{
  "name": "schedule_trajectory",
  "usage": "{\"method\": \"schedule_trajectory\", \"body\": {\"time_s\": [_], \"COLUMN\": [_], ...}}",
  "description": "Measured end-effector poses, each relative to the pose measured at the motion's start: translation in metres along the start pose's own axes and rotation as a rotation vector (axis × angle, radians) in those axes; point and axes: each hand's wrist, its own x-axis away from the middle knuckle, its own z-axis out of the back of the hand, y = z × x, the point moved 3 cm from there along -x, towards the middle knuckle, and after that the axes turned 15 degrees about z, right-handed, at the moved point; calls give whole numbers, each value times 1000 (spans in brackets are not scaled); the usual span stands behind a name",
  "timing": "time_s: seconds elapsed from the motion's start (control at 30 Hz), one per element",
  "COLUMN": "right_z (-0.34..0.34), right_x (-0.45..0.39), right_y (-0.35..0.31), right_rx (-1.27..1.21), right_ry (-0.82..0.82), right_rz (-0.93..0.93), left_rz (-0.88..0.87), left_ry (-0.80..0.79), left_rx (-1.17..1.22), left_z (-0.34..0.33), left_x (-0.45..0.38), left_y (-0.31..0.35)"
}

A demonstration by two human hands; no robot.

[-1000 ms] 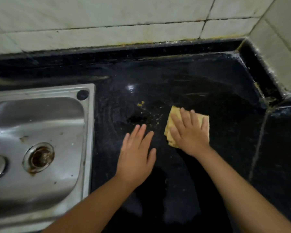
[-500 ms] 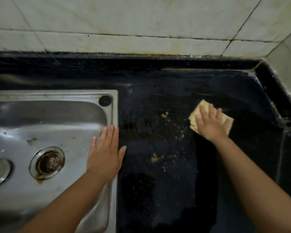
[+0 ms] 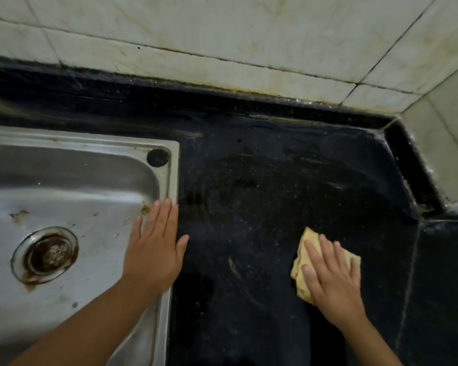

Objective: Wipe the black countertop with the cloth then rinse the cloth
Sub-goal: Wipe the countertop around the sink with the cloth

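A folded yellow cloth (image 3: 302,260) lies on the black countertop (image 3: 262,207), right of centre. My right hand (image 3: 331,278) presses flat on top of it, fingers spread, covering most of the cloth. My left hand (image 3: 155,249) rests flat and empty on the right rim of the steel sink (image 3: 173,167), fingers together and pointing away from me. The countertop looks wet and speckled, with faint smear marks.
The sink basin has a rusty round drain (image 3: 46,256) at the left. A stained white tiled wall (image 3: 222,35) runs along the back and angles in at the right corner (image 3: 439,154). A seam (image 3: 410,281) splits the countertop at the right.
My right hand has dragged the cloth toward me and slightly right across the countertop. The yellow crumbs seen earlier near the middle are gone. My left hand stays on the sink's edge.
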Motion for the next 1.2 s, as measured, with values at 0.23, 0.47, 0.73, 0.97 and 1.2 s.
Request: {"method": "schedule_trajectory", "body": {"time_s": [0.23, 0.47, 0.73, 0.97, 1.2], "right_z": [31, -21, -18, 20, -29], "right_x": [-109, -16, 67, -60, 3], "right_y": [-59, -133, 30, -17, -134], "right_rx": [-158, -16, -133, -167, -22], "right_ry": [7, 115, 102, 29, 155], "right_rz": [-122, 295, -263, -286, 194], "left_rz": [34, 106, 125, 128, 132], "left_ry": [-83, -120, -158, -143, -153], "left_rx": [-2, -23, -94, -144, -167], "left_z": [6, 11, 12, 17, 25], "left_x": [1, 6, 6, 9, 11], "left_y": [3, 5, 9, 12, 16]}}
